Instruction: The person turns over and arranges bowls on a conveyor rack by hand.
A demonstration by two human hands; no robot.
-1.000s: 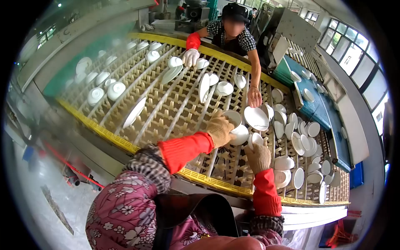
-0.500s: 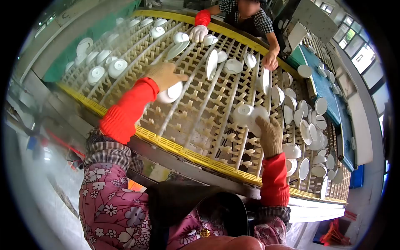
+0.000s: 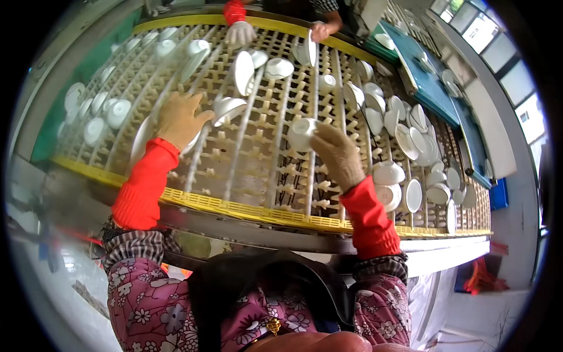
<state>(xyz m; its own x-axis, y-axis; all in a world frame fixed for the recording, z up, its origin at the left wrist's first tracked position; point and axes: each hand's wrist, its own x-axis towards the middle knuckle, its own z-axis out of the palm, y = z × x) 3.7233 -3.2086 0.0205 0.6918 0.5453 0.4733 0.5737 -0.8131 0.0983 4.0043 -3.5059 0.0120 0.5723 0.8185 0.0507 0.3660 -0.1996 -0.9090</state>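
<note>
My left hand (image 3: pixel 180 119), in a tan glove and red cuff, is over the peg rack (image 3: pixel 234 170) with its thumb and fingers apart. Partly hidden behind it are a white plate (image 3: pixel 141 141) and another white dish (image 3: pixel 192 142); contact with them is unclear. A tilted white bowl (image 3: pixel 229 109) lies just beyond the thumb. My right hand (image 3: pixel 339 154), gloved alike, has its fingers closed on the right side of a white bowl (image 3: pixel 300 135), whose base faces up. Its fingertips are partly hidden behind the bowl.
Across the rack, a co-worker's gloved hand (image 3: pixel 240 34) rests near the yellow edge; their bare hand (image 3: pixel 320 31) holds an upright white dish (image 3: pixel 310 48). Several bowls and plates crowd the rack's right side. A blue-green conveyor (image 3: pixel 431 82) carries more dishes.
The camera view has shifted. My right hand has moved from a plate beside the bowl onto the bowl itself. My left hand has moved left, off the bowl it covered.
</note>
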